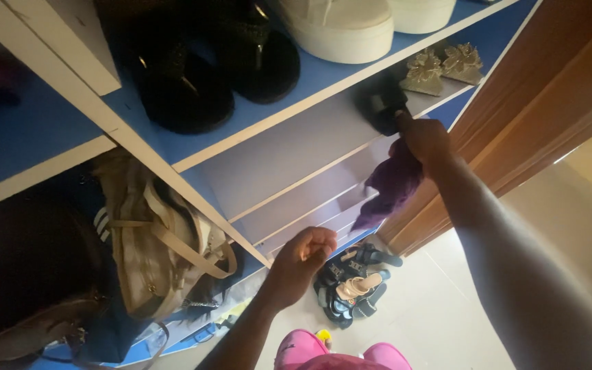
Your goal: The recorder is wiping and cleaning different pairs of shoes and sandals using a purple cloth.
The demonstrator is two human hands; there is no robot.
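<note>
Head view: our right hand (425,140) reached up, fingers pinching a purple cloth (390,183) that hung by the shelf edge (296,103) | our left hand (303,257) was curled, holding nothing | sandals (351,288) lay on the floor.

At right centre the right hand (425,139) grips a purple cloth (393,183), soft, matt and creased. The shelves (289,147) look like smooth laminated board, blue on top with pale edges. The black sandals (185,82) at upper centre look matt, with a woven strap. The white shoes (340,27) have smooth, faintly glossy soles. The beige bag (162,240) at lower left looks like coarse fabric. The door (549,89) at upper right is polished wood.
</note>
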